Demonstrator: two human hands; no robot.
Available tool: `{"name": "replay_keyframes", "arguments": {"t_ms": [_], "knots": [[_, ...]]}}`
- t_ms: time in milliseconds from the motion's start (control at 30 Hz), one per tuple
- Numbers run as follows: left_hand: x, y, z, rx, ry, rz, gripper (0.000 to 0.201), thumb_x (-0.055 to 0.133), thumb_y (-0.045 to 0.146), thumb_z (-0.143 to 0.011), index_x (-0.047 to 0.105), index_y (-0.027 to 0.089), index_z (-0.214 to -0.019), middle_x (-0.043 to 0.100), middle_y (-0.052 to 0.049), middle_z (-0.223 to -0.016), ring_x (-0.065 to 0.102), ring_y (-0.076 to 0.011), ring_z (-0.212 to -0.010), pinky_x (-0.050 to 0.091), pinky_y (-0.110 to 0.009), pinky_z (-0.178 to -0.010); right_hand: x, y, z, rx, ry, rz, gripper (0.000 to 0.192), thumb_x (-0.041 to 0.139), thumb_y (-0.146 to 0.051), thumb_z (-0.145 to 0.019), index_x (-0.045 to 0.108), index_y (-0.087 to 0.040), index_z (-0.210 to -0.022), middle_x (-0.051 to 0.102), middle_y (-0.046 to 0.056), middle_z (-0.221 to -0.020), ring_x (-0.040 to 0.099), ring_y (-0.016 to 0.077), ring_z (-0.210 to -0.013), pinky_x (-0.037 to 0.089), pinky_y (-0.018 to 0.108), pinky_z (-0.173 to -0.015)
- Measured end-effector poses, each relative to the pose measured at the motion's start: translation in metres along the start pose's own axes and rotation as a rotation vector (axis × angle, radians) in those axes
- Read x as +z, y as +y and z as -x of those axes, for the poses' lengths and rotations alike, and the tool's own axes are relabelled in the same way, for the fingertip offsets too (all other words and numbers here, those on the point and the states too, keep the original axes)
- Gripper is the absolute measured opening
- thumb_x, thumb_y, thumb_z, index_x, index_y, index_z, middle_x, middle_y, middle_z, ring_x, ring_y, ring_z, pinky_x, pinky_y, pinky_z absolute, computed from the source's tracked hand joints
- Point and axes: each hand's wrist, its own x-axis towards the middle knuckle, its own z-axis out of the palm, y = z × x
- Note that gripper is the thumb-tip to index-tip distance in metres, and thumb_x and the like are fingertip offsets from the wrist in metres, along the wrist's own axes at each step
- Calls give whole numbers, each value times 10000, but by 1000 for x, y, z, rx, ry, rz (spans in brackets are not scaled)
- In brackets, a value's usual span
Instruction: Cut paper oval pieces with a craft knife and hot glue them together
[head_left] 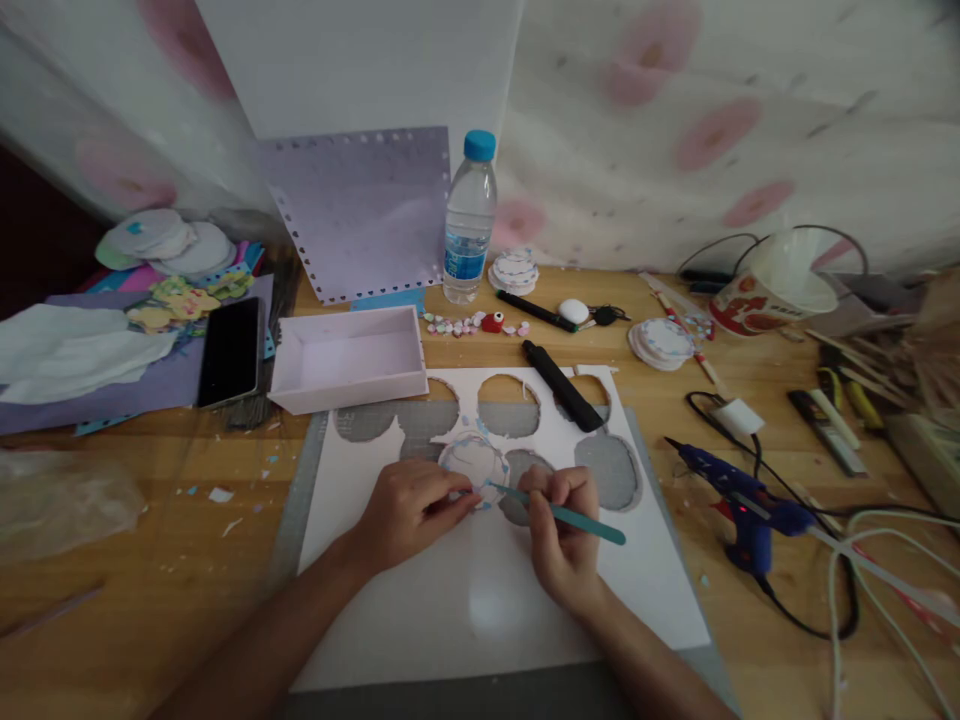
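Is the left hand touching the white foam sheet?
Touching. The head view shows the left hand lying flat on the white foam sheet, fingers pressed beside the marked circle, with no gap visible beneath it.

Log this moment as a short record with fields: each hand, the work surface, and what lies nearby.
left hand: left hand presses down on a white disc edged in blue
right hand: right hand holds a teal craft knife, tip at the disc's edge
surface: white foam sheet with round holes cut out, on a grey cutting mat
behind: pale tray, water bottle, black phone
right side: blue glue gun on the wooden table
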Motion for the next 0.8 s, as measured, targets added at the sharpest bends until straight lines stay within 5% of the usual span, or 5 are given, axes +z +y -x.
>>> {"name": "replay_keyframes", "arguments": {"t_ms": [800], "knots": [[0, 1, -2, 15, 0, -18, 138, 617, 241, -884, 654, 164, -775, 592, 25, -540, 540, -96, -494, 398, -215, -535, 1, -2, -3, 26, 37, -14, 174, 435, -268, -966, 313, -255, -843, 359, -58, -676, 391, 108, -555, 351, 207, -481]]}}
